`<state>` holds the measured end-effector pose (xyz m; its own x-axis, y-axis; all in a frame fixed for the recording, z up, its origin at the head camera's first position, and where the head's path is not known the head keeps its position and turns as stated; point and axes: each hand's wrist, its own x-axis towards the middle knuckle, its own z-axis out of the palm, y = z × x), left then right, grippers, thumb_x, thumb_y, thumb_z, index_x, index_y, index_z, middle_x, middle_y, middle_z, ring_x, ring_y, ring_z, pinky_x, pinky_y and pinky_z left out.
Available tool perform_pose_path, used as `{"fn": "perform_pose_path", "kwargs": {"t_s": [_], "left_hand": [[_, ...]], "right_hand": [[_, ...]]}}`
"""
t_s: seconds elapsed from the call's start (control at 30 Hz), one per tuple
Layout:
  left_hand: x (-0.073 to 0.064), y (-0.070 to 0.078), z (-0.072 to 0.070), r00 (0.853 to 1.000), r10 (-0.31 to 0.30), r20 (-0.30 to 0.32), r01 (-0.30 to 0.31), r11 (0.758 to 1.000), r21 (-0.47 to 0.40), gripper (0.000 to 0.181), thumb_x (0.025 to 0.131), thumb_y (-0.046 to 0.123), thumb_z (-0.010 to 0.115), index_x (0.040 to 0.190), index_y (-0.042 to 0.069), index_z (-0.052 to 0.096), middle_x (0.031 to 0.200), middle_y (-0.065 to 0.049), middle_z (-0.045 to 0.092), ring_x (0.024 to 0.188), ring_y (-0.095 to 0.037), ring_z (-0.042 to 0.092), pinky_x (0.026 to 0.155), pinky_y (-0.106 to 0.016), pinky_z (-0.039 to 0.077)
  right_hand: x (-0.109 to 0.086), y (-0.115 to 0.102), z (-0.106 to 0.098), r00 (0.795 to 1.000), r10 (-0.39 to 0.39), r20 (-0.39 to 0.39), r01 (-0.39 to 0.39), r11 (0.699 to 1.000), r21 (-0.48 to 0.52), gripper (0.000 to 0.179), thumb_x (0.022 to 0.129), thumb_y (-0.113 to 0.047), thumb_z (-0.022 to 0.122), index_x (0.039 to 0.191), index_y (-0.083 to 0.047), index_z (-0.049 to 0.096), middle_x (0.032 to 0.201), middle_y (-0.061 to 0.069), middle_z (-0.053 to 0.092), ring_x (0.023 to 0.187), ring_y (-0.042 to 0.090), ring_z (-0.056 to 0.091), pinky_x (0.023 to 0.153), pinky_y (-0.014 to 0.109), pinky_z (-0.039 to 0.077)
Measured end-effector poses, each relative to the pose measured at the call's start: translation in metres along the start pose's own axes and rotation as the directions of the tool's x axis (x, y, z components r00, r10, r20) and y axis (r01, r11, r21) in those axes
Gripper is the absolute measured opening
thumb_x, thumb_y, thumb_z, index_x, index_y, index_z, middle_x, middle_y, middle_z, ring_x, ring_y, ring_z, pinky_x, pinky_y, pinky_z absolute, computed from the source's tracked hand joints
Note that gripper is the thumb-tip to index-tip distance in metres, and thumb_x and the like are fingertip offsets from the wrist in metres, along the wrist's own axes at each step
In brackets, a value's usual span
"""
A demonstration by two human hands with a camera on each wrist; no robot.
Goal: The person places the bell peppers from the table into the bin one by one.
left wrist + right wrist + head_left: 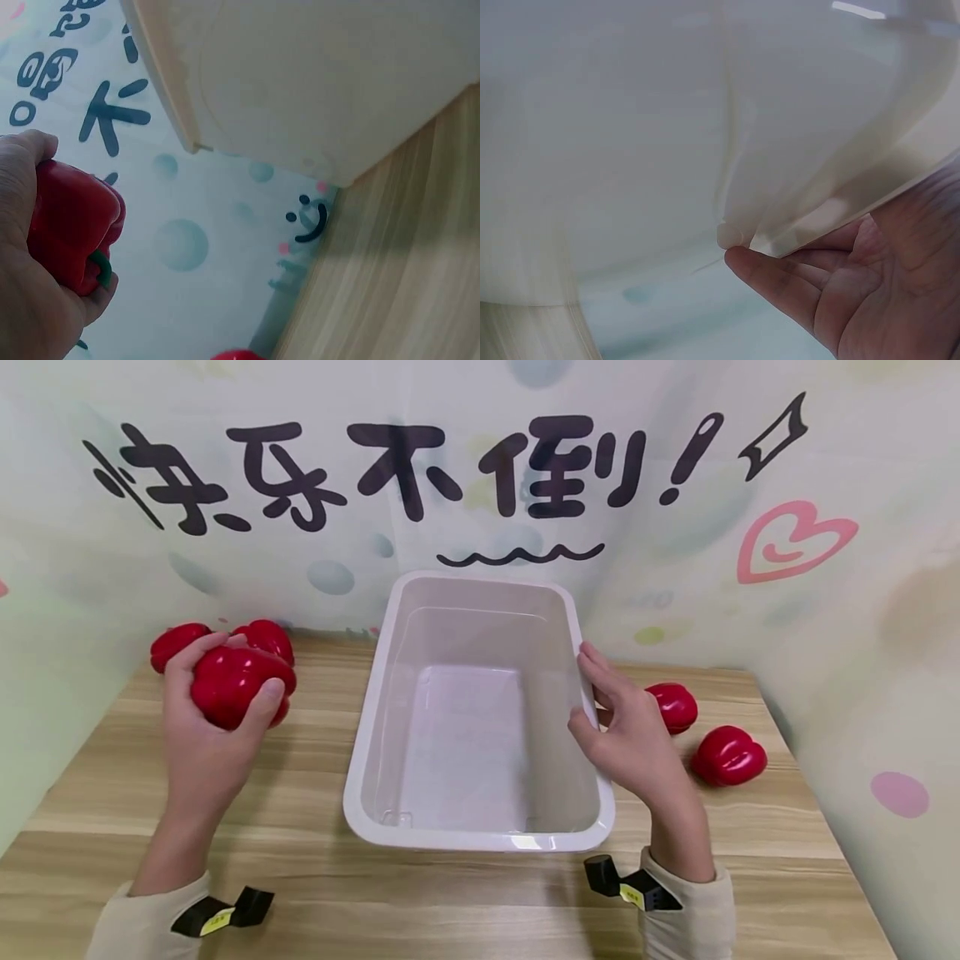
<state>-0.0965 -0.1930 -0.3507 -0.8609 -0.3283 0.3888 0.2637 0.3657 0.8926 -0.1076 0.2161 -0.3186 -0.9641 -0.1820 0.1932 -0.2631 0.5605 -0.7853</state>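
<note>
My left hand (206, 727) grips a red bell pepper (232, 685) above the left part of the table, fingers and thumb wrapped around its sides. In the left wrist view the green stem of this bell pepper (79, 225) shows near the thumb. A white plastic bin (367, 727) stands mid-table, its inside bare. At its right rim my right hand (633, 722) holds on, with the thumb over the rim and the fingers along the outer side. The right wrist view shows those fingers (780, 285) bent under the edge of the bin.
Behind the left hand lie two more red bell peppers, one at the left (176, 643) and another beside it (266, 639). Right of the bin are a red bell pepper (675, 706) partly behind the right hand and another (729, 756). A printed cloth (480, 543) backs the wooden table (420, 902).
</note>
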Motion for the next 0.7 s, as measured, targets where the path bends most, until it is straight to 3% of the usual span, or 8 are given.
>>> {"fn": "perform_pose_path", "kwargs": {"t_s": [0.2, 0.47, 0.7], "left_hand": [[0.006, 0.008, 0.018, 0.997, 0.000, 0.073, 0.003, 0.999, -0.038, 0.075, 0.087, 0.006, 0.077, 0.153, 0.024, 0.046, 0.148, 0.015, 0.055, 0.140, -0.013, 0.046, 0.096, -0.013, 0.051], [0.011, 0.014, 0.034, 0.983, 0.021, 0.182, -0.008, 0.997, -0.071, 0.071, 0.093, 0.010, 0.071, 0.155, 0.025, 0.042, 0.152, 0.011, 0.051, 0.141, -0.013, 0.045, 0.097, -0.011, 0.052], [0.014, 0.019, 0.044, 0.975, 0.058, 0.214, -0.031, 0.991, -0.129, 0.074, 0.090, 0.005, 0.073, 0.155, 0.024, 0.042, 0.153, 0.008, 0.051, 0.140, -0.016, 0.046, 0.096, -0.012, 0.054]], "right_hand": [[0.000, 0.000, 0.001, 1.000, 0.002, -0.001, -0.003, 1.000, -0.015, 0.064, 0.097, 0.000, 0.061, 0.159, -0.002, 0.043, 0.170, 0.007, 0.039, 0.137, 0.037, 0.062, 0.097, 0.049, 0.059], [-0.001, -0.001, 0.000, 1.000, 0.003, -0.007, -0.004, 1.000, -0.024, 0.065, 0.097, 0.001, 0.062, 0.159, -0.004, 0.044, 0.170, 0.006, 0.040, 0.135, 0.036, 0.064, 0.095, 0.049, 0.059], [-0.001, -0.001, 0.000, 1.000, 0.002, -0.003, -0.002, 1.000, -0.021, 0.065, 0.097, 0.000, 0.062, 0.159, -0.004, 0.043, 0.170, 0.007, 0.039, 0.136, 0.037, 0.063, 0.095, 0.049, 0.059]]}}
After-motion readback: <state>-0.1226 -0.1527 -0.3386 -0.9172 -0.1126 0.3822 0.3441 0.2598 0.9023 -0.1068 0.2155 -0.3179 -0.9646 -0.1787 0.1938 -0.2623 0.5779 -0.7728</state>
